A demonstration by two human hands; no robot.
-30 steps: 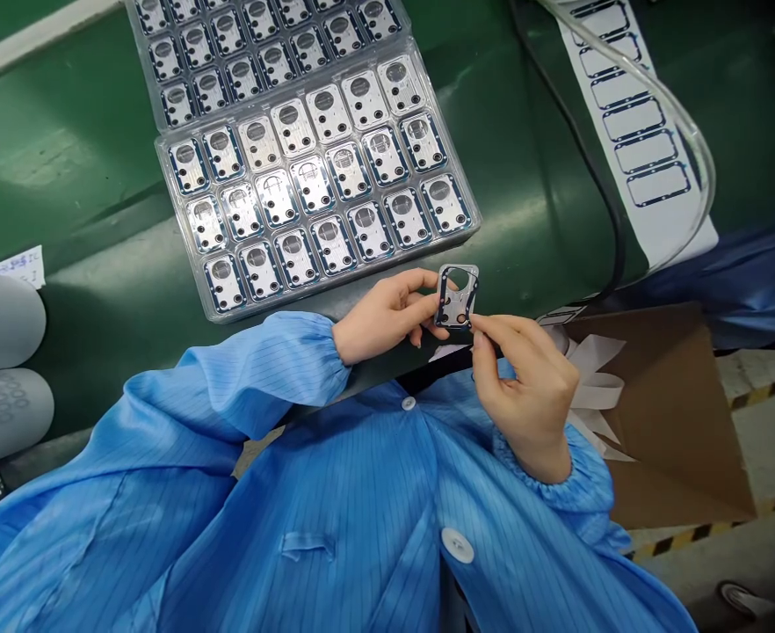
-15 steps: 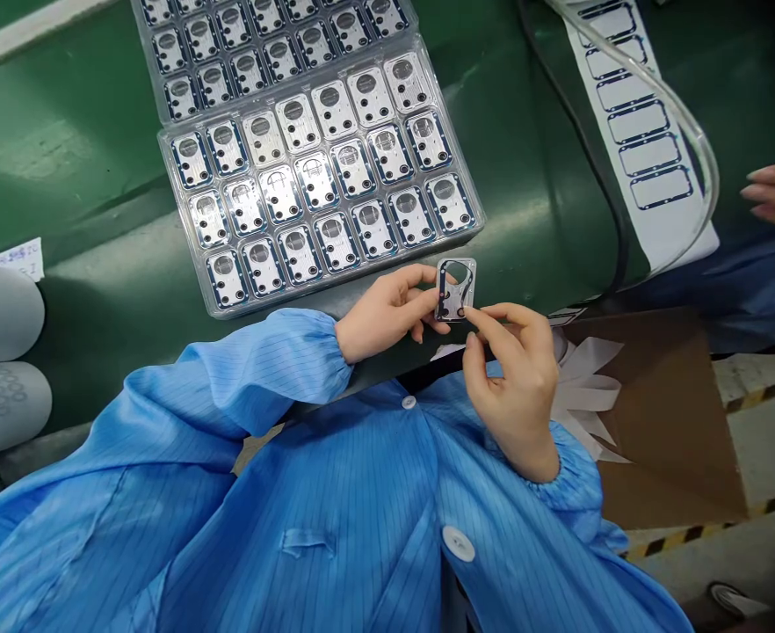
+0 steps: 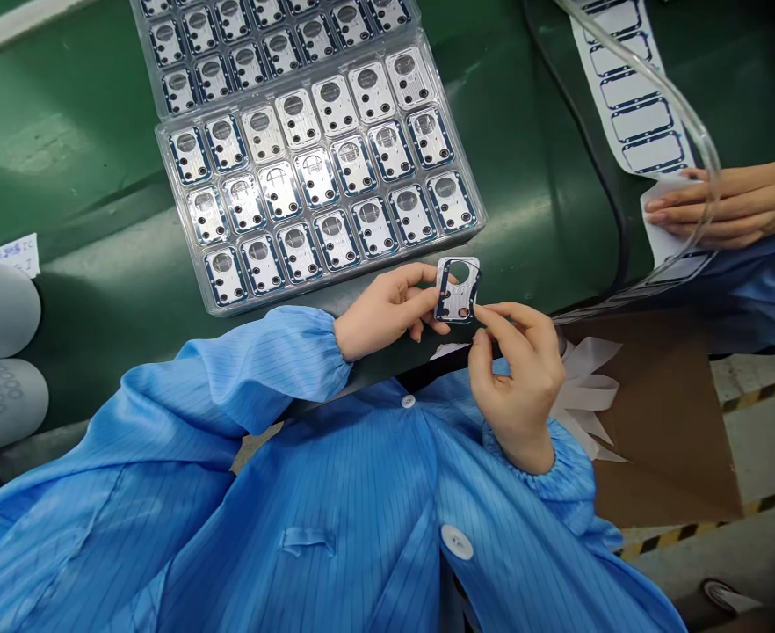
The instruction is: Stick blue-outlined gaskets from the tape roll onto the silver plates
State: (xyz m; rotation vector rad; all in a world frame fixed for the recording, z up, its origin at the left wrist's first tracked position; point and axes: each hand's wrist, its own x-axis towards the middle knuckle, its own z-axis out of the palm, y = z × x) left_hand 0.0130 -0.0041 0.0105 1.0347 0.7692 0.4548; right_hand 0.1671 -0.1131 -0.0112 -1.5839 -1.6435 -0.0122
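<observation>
The step in hand looks like fitting a dark edging along one small metal plate [image 3: 456, 300], held over the near edge of the desk [image 3: 51, 193]. The left hand [image 3: 387, 312] grips the plate at its left side between thumb and fingers. The right hand [image 3: 519, 374] has its forefinger at the plate's near right corner, apparently touching, with the thumb a narrow gap away (whether a scrap of edging lies under that fingertip is too small to tell). The next move seems to call for a light, exact press that keeps the edging clear of the holes while the left grip stays firm.

To the left and farther off stands a clear tray [image 3: 461, 163] of similar plates; several in its far row show no dark border. A second tray [image 3: 156, 88] adjoins it beyond.

On the right, a co-worker's hand [image 3: 723, 207] rests on a sheet of outlined shapes [image 3: 634, 97]. A clear hose [image 3: 657, 75] crosses that sheet, and a black cable [image 3: 585, 141] runs between it and the tray; both could hinder a reach rightward. Near right, a brown box [image 3: 677, 422] holds white strips [image 3: 589, 378].
</observation>
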